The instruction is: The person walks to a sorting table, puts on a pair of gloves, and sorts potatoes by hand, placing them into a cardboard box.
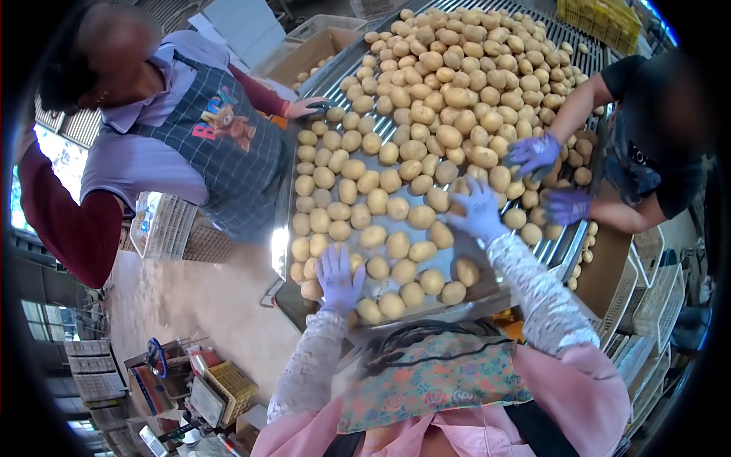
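Many round, tan potatoes lie on a metal sorting table, in a loose single layer near me and heaped high toward the far side. My left hand, in a light purple glove, rests at the near left with its fingers spread over potatoes. Farther in and to the right, my right hand wears the same kind of glove. Its fingers are stretched out and apart against potatoes at the heap's edge. Neither hand is closed around a potato. Whatever lies beneath the palms is hidden.
On the right, a co-worker's two purple-gloved hands touch the heap. Another co-worker in a checked apron stands at left, one hand on the table's edge. A yellow crate sits at the far end; white crates are stacked right.
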Motion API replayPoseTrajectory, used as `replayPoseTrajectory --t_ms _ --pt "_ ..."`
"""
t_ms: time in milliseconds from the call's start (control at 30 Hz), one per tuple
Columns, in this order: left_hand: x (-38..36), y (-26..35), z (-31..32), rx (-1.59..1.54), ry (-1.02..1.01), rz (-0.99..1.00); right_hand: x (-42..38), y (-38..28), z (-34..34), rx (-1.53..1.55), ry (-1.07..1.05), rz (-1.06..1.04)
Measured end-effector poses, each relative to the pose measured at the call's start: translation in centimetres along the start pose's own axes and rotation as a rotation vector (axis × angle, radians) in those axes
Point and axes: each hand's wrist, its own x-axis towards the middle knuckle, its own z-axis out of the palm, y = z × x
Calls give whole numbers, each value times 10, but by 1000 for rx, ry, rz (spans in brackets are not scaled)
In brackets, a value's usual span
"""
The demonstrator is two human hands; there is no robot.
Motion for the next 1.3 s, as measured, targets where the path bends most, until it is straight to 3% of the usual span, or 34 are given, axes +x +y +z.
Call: replayPoseTrajectory --t_ms 67,100,167,267,367,400,467,567,667,733,800,867,933,967,1033,1067,1100,1167,1233,1300 --pt "38 20 20 -17 65 95 -14 -17 18 306 -93 29" --pt "59 35 28 -30 121 194 -24 -26 19 321 -114 -72" --pt "107 78 18 -221 -94 342 -50 -45 10 281 -92 -57" --pt "160 125 41 -273 -42 434 -77 -32 -7 330 -74 -67" --pt "188 142 70 -201 -238 295 -107 -11 -20 261 -38 -60" --pt "195 148 54 -202 -247 311 -114 -6 -22 196 1 -37" --pt "206 161 21 -150 -484 178 -125 -3 -15 294 64 70" --pt "203 163 32 -123 -462 171 -129 -16 -15 422 188 236" --pt "189 154 65 -172 -371 184 -129 -31 -13 576 241 183" --pt "176 135 72 -362 -298 264 -133 -41 -20 583 235 184" --pt "159 122 73 -417 -273 277 -133 -48 -32 929 30 427" --pt "145 112 68 -496 -252 263 -143 -38 -7 940 100 335" --pt "126 134 28 -821 -222 -89 -144 -42 -16 1676 24 635" --pt "109 151 15 -824 -228 -86 -144 -47 -23 1673 29 641" --pt "68 193 -2 -872 -267 205 -141 -54 -38 2075 51 849" --pt "53 203 -13 -892 -276 348 -142 -54 -39 2067 43 848" --pt "43 205 -27 -898 -268 342 -144 -54 -38 2032 28 861" --pt "24 205 -45 -728 -108 650 -154 -37 -18 1984 4 813" --pt "11 150 -25 -573 -209 652 -176 -21 -51 1601 -68 734" --pt "-12 71 -12 -262 -139 748 -202 14 -85 1426 197 718"
